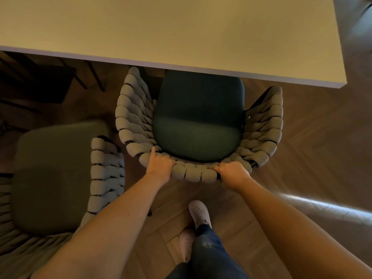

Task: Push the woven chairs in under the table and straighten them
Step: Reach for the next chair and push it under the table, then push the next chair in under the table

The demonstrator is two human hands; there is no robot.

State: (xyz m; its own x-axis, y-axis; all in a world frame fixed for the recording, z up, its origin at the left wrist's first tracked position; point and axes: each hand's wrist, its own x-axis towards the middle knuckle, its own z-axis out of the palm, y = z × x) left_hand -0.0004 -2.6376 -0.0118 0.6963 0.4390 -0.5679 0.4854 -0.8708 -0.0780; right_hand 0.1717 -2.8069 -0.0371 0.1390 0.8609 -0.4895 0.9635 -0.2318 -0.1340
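Centre woven chair [132, 117] sat mid-frame, backrest toward the camera. The front of its dark green seat cushion [198, 117] was just at the edge of the table [181, 33], with most of the seat out from under it.

Left hand [160, 168] gripped the woven back rim, fingers curled over it and index finger stretched along the weave. Right hand [231, 173] was wrapped round the same rim, further right.

The chair looked roughly square to the table edge, but wide-angle distortion made that hard to call.

Second woven chair [105, 172] at lower left, with an olive cushion [54, 178], stood well back from the table, untouched.

Judgement: first chair partly in, push not yet finished. Second chair was all left to do, then the final straightening.
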